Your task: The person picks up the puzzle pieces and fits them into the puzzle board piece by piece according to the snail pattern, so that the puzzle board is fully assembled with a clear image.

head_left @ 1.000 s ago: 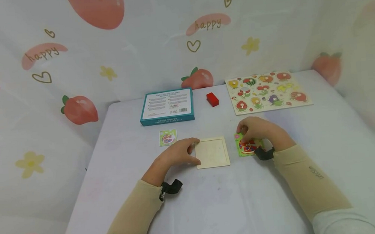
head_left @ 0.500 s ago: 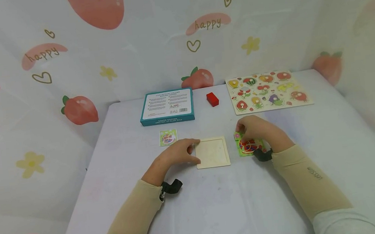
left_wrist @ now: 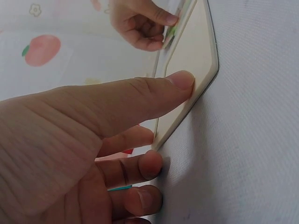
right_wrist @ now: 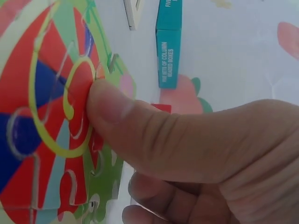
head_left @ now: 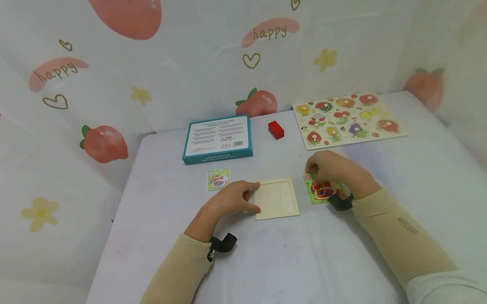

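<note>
My left hand [head_left: 230,198] rests its thumb and index fingertips on the left side of a square wooden puzzle tray [head_left: 276,200], one near each corner. The left wrist view has the thumb lying straight over the rim of the bare tray [left_wrist: 187,60], the other fingers loosely bent beside it. To the right, my right hand [head_left: 337,170] is over a green and red jigsaw puzzle [head_left: 322,193] lying on the table. Close up, its thumb presses a jigsaw piece [right_wrist: 77,100] with a yellow spiral, fingers bent behind the far edge. The piece's underside is hidden.
A small printed picture card [head_left: 218,179] lies beyond the left hand. Farther back are a teal box [head_left: 217,139], a red block [head_left: 275,130] and a fruit peg puzzle board [head_left: 349,119]. A patterned curtain [head_left: 198,44] hangs behind the table.
The left hand and the tray stay put. The right hand has shifted very slightly left, its thumb and fingers still at the far edge of the jigsaw.
</note>
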Demonstrator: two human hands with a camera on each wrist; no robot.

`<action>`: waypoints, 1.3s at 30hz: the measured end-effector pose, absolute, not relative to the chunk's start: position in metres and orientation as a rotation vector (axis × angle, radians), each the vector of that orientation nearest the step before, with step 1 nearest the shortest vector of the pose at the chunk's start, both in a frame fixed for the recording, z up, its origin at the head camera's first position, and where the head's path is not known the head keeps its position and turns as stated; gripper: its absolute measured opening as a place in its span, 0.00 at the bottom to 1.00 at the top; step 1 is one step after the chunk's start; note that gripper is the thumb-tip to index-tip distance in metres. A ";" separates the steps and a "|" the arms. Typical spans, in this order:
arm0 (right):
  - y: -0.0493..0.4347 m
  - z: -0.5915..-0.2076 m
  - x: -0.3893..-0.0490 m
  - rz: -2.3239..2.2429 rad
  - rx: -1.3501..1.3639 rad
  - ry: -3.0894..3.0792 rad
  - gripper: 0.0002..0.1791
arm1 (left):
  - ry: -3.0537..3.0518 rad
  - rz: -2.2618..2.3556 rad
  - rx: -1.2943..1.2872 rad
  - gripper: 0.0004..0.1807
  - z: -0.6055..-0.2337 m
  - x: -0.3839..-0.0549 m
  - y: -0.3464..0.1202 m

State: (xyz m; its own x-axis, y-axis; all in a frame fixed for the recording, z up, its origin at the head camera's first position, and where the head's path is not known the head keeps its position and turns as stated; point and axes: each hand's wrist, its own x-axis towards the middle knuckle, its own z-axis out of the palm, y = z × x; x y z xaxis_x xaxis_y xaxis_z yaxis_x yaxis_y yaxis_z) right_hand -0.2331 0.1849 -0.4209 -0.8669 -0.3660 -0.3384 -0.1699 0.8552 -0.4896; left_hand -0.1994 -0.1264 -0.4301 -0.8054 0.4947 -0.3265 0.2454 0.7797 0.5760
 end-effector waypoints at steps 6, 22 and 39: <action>0.179 -0.415 -0.229 -0.574 -0.414 2.632 0.14 | 2.492 0.725 0.532 0.43 -0.431 -0.199 -0.127; 0.170 -0.408 -0.223 -0.478 -0.303 2.636 0.10 | 2.499 0.729 0.533 0.42 -0.429 -0.198 -0.125; 0.174 -0.406 -0.222 -0.485 -0.371 2.669 0.13 | 2.502 0.722 0.538 0.43 -0.431 -0.199 -0.126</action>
State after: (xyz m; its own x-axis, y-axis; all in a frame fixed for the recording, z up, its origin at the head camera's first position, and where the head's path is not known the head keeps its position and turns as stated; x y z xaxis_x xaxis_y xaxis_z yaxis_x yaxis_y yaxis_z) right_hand -0.2216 0.1739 -0.4056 -0.8844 -0.3229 -0.3370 -0.1837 0.9045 -0.3848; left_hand -0.1985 -0.1257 -0.4311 -0.8087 0.4850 -0.3329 0.2331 0.7838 0.5756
